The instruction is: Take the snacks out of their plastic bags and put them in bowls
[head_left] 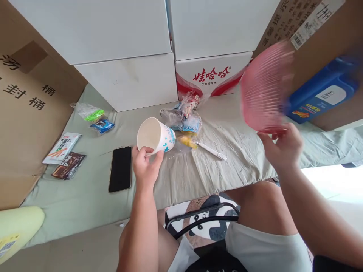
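Item: cup (157, 136), gripped at its rim in my left hand (145, 165), tipped on its side, mouth toward me, above the sheet (198, 170). Item: pink fan (266, 87), blurred, pinched in my right hand (282, 147), raised right of the cup. Phone (120, 168) just left.

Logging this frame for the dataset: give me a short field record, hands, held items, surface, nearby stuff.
left hand: grips paper cup, tilted, mouth toward camera, looks empty
right hand: holds pink ribbed bowl, raised, motion-blurred
surface: pale green cloth
beside left hand: black phone, screen dark
behind cup: snack packets, white pen
backdrop: white cartons
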